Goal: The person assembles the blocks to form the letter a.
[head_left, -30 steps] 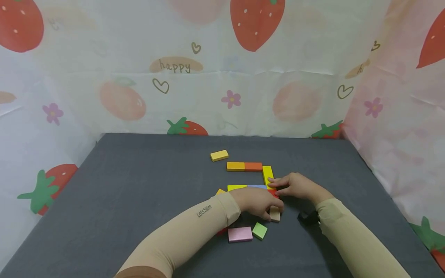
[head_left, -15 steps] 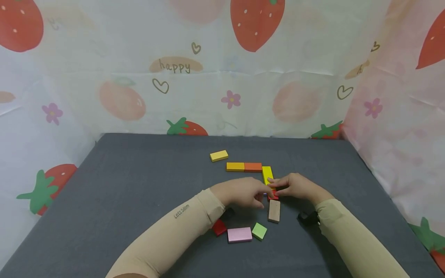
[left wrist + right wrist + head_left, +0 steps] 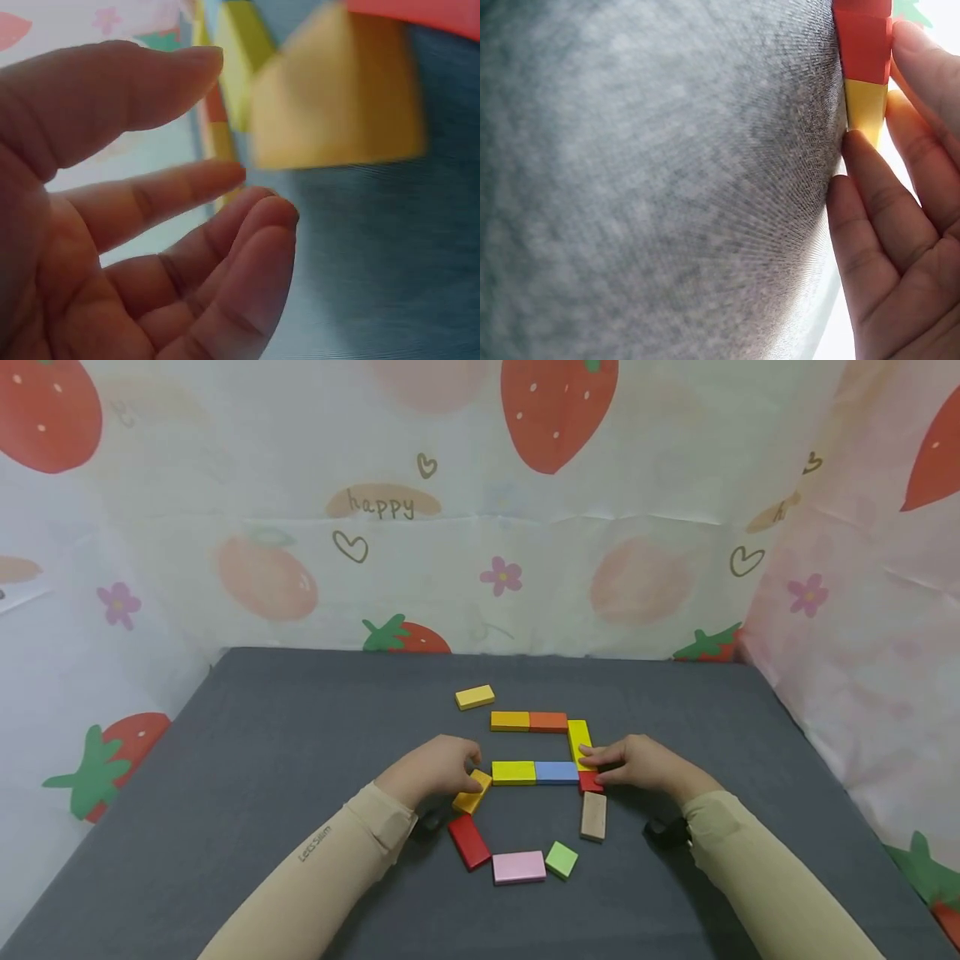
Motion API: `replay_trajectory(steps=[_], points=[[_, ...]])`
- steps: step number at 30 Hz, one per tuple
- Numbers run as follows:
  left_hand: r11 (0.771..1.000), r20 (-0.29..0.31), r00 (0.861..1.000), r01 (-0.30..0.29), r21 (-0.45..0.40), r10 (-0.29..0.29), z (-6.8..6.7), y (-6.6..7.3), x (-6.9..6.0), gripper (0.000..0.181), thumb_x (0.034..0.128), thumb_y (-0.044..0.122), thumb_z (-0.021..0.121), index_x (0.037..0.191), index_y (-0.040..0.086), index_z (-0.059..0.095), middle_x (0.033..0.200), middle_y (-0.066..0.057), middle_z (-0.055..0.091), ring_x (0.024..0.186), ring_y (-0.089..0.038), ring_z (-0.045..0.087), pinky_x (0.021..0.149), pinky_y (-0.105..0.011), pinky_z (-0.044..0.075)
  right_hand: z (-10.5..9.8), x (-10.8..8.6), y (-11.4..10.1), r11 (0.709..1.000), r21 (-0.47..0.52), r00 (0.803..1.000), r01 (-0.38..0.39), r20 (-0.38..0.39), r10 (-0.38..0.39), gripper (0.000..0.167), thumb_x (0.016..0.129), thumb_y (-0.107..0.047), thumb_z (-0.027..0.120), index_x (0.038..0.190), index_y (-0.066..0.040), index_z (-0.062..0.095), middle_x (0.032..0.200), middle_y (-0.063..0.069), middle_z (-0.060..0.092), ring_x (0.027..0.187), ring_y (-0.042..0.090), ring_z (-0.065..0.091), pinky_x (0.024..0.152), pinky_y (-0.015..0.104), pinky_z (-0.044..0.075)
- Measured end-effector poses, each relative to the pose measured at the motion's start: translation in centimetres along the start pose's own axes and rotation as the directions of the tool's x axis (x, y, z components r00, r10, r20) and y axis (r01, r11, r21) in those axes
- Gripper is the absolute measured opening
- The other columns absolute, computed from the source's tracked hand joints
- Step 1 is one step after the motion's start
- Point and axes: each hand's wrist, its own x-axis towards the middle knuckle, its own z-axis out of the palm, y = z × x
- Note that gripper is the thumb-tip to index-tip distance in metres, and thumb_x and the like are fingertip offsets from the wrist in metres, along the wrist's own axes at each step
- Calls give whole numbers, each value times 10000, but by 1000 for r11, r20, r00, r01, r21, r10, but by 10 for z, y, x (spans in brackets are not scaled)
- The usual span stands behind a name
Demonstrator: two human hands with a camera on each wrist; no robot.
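Note:
My left hand (image 3: pixel 435 770) is beside the left end of the block layout, its thumb and index finger apart near an orange-yellow block (image 3: pixel 473 792). In the left wrist view a gap shows between the fingers and that wooden block (image 3: pixel 322 105). My right hand (image 3: pixel 643 765) rests its fingertips along the right side, at the long yellow block (image 3: pixel 578 742) and the red block (image 3: pixel 591 782) below it. Its fingers are fairly straight in the right wrist view, touching the red block (image 3: pixel 864 46) and the yellow block (image 3: pixel 866 105).
A yellow block (image 3: pixel 513 773) and a blue block (image 3: pixel 557 773) lie end to end between the hands. Nearer are a bare wood block (image 3: pixel 593 817), a green block (image 3: pixel 562 860), a pink block (image 3: pixel 519 867) and a red block (image 3: pixel 469 842). Others lie farther back on the dark table (image 3: pixel 337 718).
My left hand has left the bare wood block and moved left, across the yellow and blue blocks, to the orange-yellow block. My right hand has stayed in place.

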Motion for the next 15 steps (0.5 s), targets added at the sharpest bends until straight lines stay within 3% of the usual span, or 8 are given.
replay_trajectory(steps=[5, 15], points=[[998, 13, 999, 45, -49, -44, 11, -8, 1, 383, 768, 291, 725, 1110, 159, 614, 1036, -16, 596, 832, -166, 519, 793, -351, 459, 1, 0, -1, 1000, 3, 1000, -9, 0, 9, 401, 812, -280, 673, 1204, -239, 599, 1297, -36, 513, 1249, 250, 426, 969, 431, 373], [993, 33, 998, 50, -111, -47, 16, -11, 1, 345, 776, 290, 719, 1092, 184, 627, 955, 19, 580, 797, -165, 521, 736, -334, 444, 0, 0, 1, 1000, -1, 1000, -7, 0, 7, 394, 813, -278, 672, 1199, -248, 602, 1296, -35, 514, 1244, 249, 431, 967, 435, 375]])
